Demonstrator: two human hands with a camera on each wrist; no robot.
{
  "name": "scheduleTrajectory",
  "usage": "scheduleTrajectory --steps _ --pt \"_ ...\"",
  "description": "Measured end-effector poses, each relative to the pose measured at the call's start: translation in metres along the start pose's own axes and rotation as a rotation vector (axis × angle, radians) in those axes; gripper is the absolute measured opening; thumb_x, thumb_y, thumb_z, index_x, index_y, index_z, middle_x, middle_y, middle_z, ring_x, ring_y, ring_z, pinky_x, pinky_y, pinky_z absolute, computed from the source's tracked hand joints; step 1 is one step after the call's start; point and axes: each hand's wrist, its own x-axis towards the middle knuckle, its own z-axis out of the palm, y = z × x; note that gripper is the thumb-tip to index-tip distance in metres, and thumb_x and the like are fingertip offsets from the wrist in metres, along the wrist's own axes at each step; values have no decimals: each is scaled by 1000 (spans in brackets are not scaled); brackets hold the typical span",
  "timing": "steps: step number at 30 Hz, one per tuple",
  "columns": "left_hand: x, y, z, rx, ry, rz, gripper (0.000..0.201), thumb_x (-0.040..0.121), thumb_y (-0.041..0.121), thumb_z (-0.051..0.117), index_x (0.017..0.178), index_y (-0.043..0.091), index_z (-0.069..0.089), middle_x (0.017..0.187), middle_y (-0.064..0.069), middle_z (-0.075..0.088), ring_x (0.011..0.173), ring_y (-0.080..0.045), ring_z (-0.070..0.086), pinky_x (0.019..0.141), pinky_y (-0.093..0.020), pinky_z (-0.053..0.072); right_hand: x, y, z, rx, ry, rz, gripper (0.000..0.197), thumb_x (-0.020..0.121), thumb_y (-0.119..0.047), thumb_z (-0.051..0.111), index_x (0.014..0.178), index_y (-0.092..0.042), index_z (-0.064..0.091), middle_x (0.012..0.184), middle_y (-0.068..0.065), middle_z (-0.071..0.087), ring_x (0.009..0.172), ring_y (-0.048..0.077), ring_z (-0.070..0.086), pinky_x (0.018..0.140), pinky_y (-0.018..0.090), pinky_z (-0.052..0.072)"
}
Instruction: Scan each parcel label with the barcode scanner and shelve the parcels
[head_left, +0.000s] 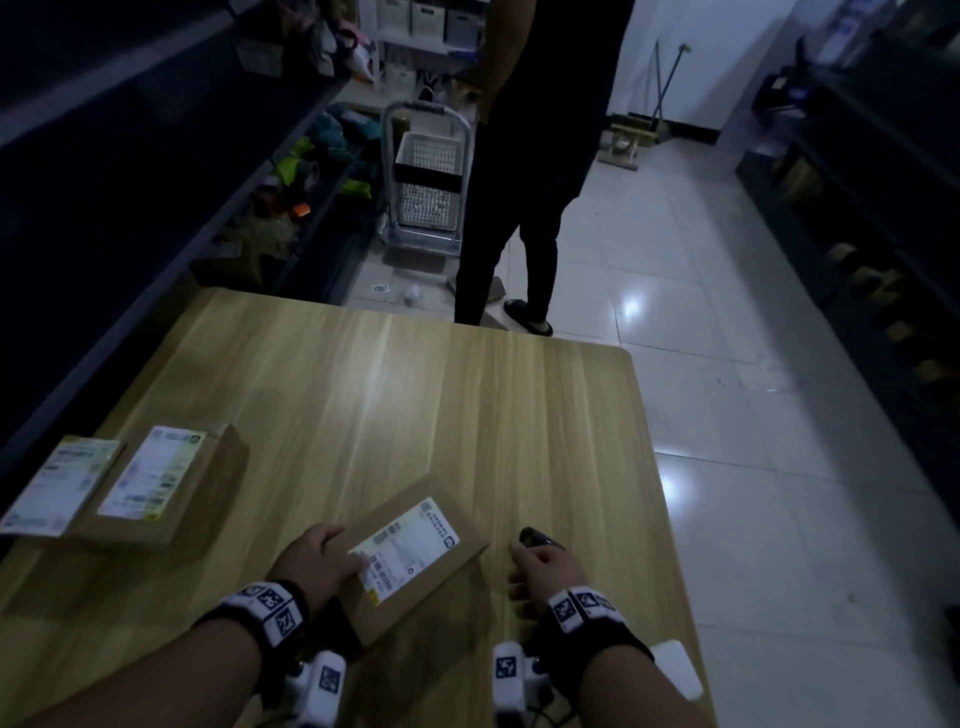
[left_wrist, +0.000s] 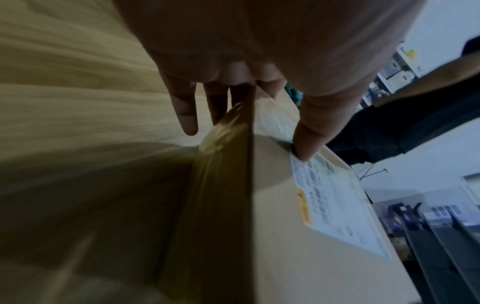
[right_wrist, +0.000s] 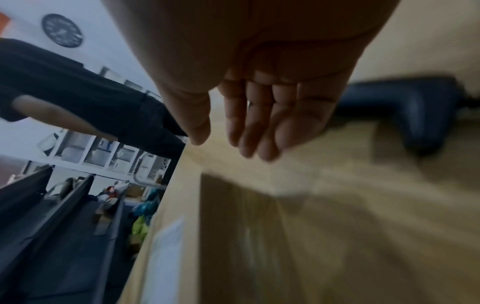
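On the wooden table (head_left: 395, 395) a flat brown parcel (head_left: 415, 558) lies near the front, its white label (head_left: 408, 548) facing up. My left hand (head_left: 332, 556) grips its left end. In the left wrist view the thumb (left_wrist: 309, 133) presses the corner of the label (left_wrist: 337, 205) and the fingers (left_wrist: 185, 111) run down the parcel's side. The dark barcode scanner (head_left: 535, 537) lies to the parcel's right. My right hand (head_left: 524, 558) hovers just behind it, fingers straight and holding nothing. In the right wrist view the scanner (right_wrist: 407, 111) lies right of the fingers (right_wrist: 259, 127).
Two more labelled parcels (head_left: 171, 483) (head_left: 57, 486) lie at the table's left edge. A person in black (head_left: 524, 171) stands just past the far edge, beside a trolley with white baskets (head_left: 428, 176). Dark shelving (head_left: 156, 208) runs along both sides.
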Motion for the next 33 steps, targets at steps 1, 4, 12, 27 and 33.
scheduleTrajectory --steps 1,4,12,27,33 --pt "-2 1 1 18 -6 -12 65 82 31 86 138 15 57 113 -3 67 96 -23 65 82 -34 52 -1 1 9 75 -39 25 38 102 -39 71 95 -1 74 81 15 72 68 28 69 68 43 64" --pt "-8 1 7 32 -78 -69 81 74 41 90 142 16 54 128 -5 67 104 -25 67 88 -37 56 -7 2 32 185 -107 91 35 103 -36 70 110 -2 70 99 19 73 81 33 72 82 58 65" --pt "-28 -1 29 31 -171 11 63 83 35 84 140 21 60 119 4 72 102 -15 68 89 -31 53 -13 12 54 271 -205 120 50 94 -50 77 128 -14 71 121 9 77 112 31 74 84 50 66" --pt "-110 7 -38 -589 186 82 47 69 42 87 111 28 68 107 7 78 99 -19 74 91 -46 61 -89 -84 73 39 -292 -469 13 91 -53 76 104 -53 77 117 -11 80 114 14 72 98 47 60" --pt "-185 -18 -96 -766 473 95 57 70 40 91 117 26 63 113 5 76 100 -15 74 92 -43 61 -150 -125 132 -37 -542 -676 28 87 -47 78 115 -48 77 118 -19 78 114 15 73 98 53 62"
